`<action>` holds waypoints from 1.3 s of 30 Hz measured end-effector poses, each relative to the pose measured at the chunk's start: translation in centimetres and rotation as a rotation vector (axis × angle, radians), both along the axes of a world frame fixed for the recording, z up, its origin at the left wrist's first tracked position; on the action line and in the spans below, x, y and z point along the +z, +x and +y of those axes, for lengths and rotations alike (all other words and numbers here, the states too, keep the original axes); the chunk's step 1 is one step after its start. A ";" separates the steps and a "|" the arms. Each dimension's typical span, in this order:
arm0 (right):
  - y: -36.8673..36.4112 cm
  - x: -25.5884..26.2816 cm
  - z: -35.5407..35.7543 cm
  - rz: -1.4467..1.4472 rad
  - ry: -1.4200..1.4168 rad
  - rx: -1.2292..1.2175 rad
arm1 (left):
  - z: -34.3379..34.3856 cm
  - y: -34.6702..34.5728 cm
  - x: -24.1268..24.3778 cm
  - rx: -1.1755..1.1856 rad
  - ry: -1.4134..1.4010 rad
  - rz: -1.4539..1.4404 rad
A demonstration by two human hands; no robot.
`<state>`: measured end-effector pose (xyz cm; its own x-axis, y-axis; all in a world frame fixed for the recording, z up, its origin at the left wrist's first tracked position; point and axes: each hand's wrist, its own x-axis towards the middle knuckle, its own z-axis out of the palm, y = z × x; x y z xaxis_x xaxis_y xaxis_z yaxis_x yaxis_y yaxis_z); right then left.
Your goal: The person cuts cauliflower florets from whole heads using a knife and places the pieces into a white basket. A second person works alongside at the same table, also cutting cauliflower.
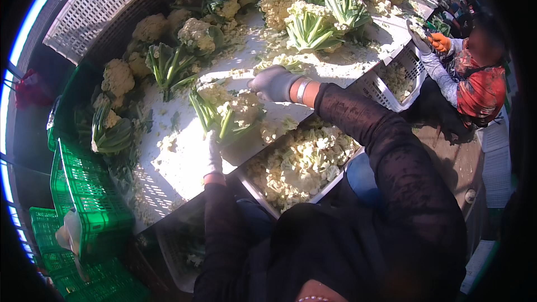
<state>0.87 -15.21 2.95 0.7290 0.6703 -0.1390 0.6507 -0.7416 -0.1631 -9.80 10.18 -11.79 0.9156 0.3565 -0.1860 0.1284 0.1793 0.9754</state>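
Observation:
A cauliflower head (241,107) with green leaf stalks stands tilted over the white work surface (188,167) before me. My left hand (214,155), in a pale glove washed out by sunlight, grips its near side low down; the fingers are mostly hidden. Just beyond and to the right, my right hand (272,84) in a grey glove is curled, its palm turned from view. Whether it holds anything cannot be made out. Cut florets (279,63) lie behind that hand, and more loose pieces (277,128) lie near the table edge.
Below the edge, a white crate (316,197) holds many cut florets. Whole cauliflowers (312,27) line the far side. Green crates (100,201) stand at left, a pale crate (94,12) behind. At right, a co-worker (478,75) with an orange glove sits by another white crate (373,88).

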 end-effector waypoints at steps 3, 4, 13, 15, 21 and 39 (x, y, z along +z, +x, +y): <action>0.8 -0.5 0.8 0.014 0.037 -0.004 | -0.4 0.1 0.5 -0.016 0.043 0.009; 0.7 0.3 1.4 0.032 0.058 -0.017 | -0.6 -0.1 1.2 -0.002 0.062 0.019; 3.6 2.5 4.3 0.017 -0.292 0.178 | -0.1 0.5 0.3 -0.005 -0.015 0.012; 4.0 2.9 4.8 0.045 -0.322 0.165 | 0.2 0.6 -0.1 -0.012 0.017 0.014; 3.8 4.0 5.6 -0.008 -0.283 0.219 | 1.0 0.8 -0.9 -0.036 0.016 0.044; 1.7 3.1 10.6 -0.031 -0.393 0.140 | -1.5 0.6 -0.2 0.060 0.067 0.036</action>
